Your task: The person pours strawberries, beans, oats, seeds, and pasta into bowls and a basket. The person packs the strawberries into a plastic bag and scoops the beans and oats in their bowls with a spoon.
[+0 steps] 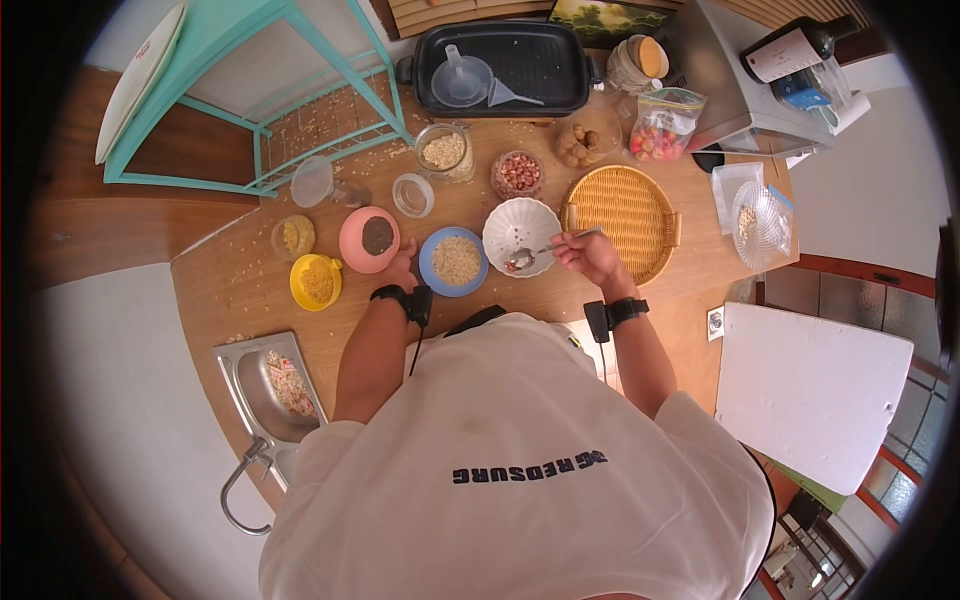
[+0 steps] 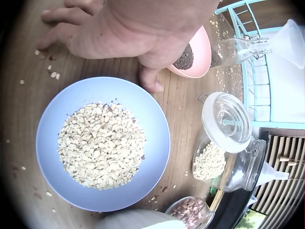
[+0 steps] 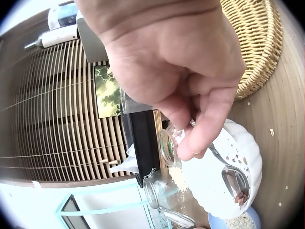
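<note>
The right hand [image 1: 590,258] pinches the handle of a metal spoon [image 1: 521,260] over the white fluted bowl [image 1: 508,220]. In the right wrist view the spoon [image 3: 235,183] carries a few reddish-brown bits, and small crumbs dot the inside of the bowl [image 3: 252,148]. The left hand [image 1: 402,268] rests on the wooden table between the pink bowl [image 1: 352,240] of dark grains and the blue plate [image 1: 430,262] of pale flakes. Its fingers lie spread and relaxed in the left wrist view, the thumb near the rim of the blue plate [image 2: 102,202], holding nothing.
A wicker tray [image 1: 620,220] lies right of the white bowl. Behind stand a glass of reddish nuts [image 1: 518,175], a jar of flakes [image 1: 445,152] and a black pan [image 1: 540,70]. A yellow bowl [image 1: 333,300] sits at left, near the sink [image 1: 235,375]. Loose flakes are scattered about.
</note>
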Tool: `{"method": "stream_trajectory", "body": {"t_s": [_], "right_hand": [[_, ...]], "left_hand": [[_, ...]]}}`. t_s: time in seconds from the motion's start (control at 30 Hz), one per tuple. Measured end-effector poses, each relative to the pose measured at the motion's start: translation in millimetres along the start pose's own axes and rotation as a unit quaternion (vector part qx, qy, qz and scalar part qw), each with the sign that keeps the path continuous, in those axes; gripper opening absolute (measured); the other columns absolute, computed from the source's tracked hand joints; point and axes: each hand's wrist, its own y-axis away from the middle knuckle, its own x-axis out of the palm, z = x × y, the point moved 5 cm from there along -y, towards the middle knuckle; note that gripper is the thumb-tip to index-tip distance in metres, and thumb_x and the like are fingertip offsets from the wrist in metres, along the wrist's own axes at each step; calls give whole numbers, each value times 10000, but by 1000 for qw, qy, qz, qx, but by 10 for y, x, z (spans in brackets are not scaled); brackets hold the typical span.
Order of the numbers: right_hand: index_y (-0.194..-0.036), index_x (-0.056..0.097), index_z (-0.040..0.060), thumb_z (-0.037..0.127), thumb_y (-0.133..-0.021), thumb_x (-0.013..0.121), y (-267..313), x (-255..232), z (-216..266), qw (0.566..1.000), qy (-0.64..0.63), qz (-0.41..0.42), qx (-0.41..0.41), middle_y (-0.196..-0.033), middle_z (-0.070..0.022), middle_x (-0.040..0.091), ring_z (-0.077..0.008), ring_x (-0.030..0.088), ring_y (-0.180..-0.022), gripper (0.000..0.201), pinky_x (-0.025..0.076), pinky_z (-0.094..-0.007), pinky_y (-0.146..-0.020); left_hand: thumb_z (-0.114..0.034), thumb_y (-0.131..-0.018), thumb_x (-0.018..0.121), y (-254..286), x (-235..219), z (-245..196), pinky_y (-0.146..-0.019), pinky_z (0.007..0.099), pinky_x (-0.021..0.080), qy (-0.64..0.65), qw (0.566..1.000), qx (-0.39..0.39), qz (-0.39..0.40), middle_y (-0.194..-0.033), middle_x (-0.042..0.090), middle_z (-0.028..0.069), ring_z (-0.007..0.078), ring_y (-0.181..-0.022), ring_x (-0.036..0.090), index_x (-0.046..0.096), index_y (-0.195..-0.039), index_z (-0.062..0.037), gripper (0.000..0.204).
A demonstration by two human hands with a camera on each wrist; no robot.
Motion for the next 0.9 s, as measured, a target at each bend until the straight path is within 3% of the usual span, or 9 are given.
{"method": "stream_trajectory", "body": {"t_s": [0.23,0.3,0.4,0.43,0.53,0.67,0.77,0.83,0.9], "right_hand": [[-1051,591,-45,120,-956,428,-177,-15,235,973,-222,3,-68,-822,-104,653,-126,601,-622,251,505,-212,-540],[-1041,592,-40,110,-956,414,-199,-15,361,962,-257,-16,-88,-828,-103,655,-122,605,-623,248,505,-201,-527],[-1048,589,-41,100,-954,407,-198,-34,436,966,-230,-57,-98,-835,-104,658,-134,614,-627,248,509,-224,-528],[-1046,594,-43,100,-953,413,-159,-21,464,975,-185,-69,-103,-823,-102,659,-136,616,-620,248,510,-233,-528],[-1027,618,-40,109,-951,436,-46,15,497,987,-63,-77,-127,-792,-92,660,-136,612,-598,247,505,-246,-528],[-972,672,-17,139,-943,498,56,86,368,972,137,-108,-159,-741,-66,660,-127,593,-562,236,489,-246,-528],[-954,685,-6,153,-937,529,81,99,179,973,151,-107,-135,-745,-57,663,-120,587,-560,223,483,-246,-528],[-958,682,-6,150,-936,529,106,123,74,980,117,-97,-130,-745,-57,661,-122,586,-563,219,483,-247,-531],[-963,679,-5,147,-935,529,149,161,-102,986,77,-87,-121,-745,-56,659,-124,584,-567,215,482,-247,-535]], "left_hand": [[-402,-833,705,-159,-27,26,-934,628,358,-3,999,-27,21,-1497,317,138,342,-1299,339,372,-1407,-180,699],[-384,-842,701,-160,-26,14,-915,615,387,-11,1000,-15,-2,-1467,356,131,336,-1258,386,378,-1400,-175,678],[-342,-860,690,-101,-14,23,-859,580,452,20,1000,17,7,-1363,454,115,315,-1145,484,400,-1380,-159,623],[-317,-870,685,-58,3,14,-823,558,487,56,997,36,38,-1290,514,106,301,-1074,533,415,-1366,-149,589],[-252,-893,664,64,4,-2,-746,524,529,71,996,52,13,-1135,580,88,276,-950,578,445,-1338,-133,509],[-276,-887,670,-191,-84,60,-803,506,509,59,992,85,71,-1149,580,89,274,-1003,561,440,-1342,-102,539],[-294,-879,671,-150,-129,66,-863,472,468,0,995,71,66,-1238,533,90,282,-1054,530,412,-1365,-61,599],[-369,-832,702,137,-166,96,-904,425,425,-35,999,-4,-16,-1337,455,137,298,-1112,483,382,-1384,-19,728],[-385,-813,712,39,-276,126,-923,464,404,-41,999,-26,1,-1375,407,168,309,-1158,447,374,-1397,-42,757]]}}
